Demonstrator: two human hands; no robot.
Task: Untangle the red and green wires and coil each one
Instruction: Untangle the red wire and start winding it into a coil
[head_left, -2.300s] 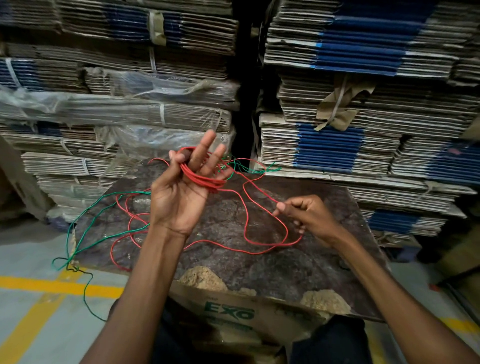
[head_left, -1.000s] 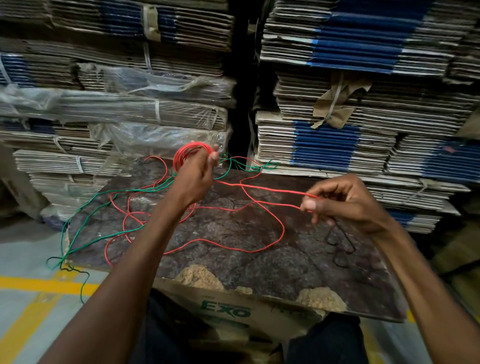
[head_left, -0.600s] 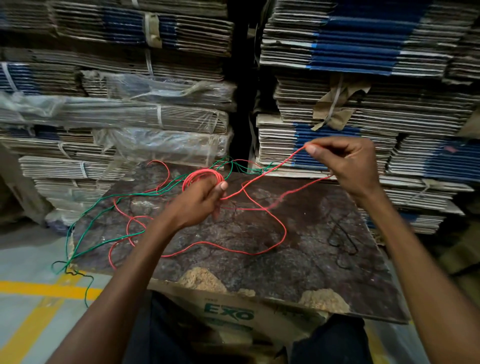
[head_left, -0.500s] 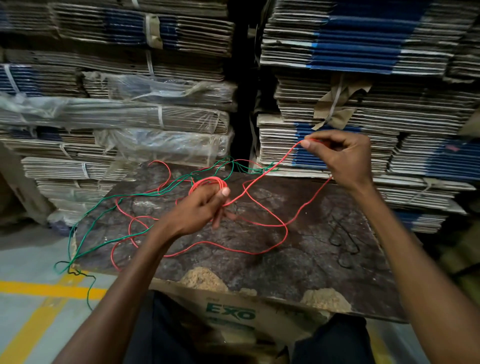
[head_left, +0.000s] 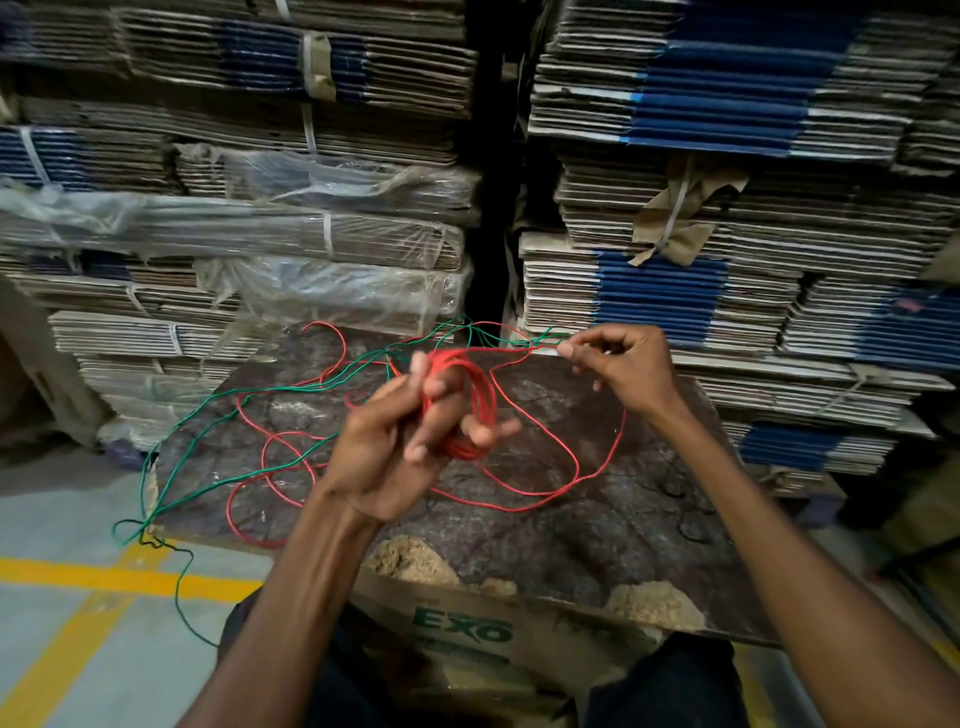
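Red wire: part wound into a small coil around the fingers of the left hand, held up above the middle of the board. Left fingers curled through and round the coil, thumb pressing on top. Rest of the red wire trails in loose loops over the board's middle and left half, lying flat.

Right hand raised near the board's far edge, thumb and forefinger pinching a strand; other fingers curled. Red and green strands meet at that pinch and I cannot tell for certain which one is held, though a red run leads from the coil toward it.

Green wire: uncoiled, runs from the far edge beside the right hand, across the far-left part of the board, over the left edge and down onto the grey floor, crossing a yellow floor line. It crosses the red loops at several spots near the far edge and the left side.

Board sits on a cardboard box printed "EXO". Chipped pale patches at the board's near edge. Bundled stacks of flattened cardboard fill the background.
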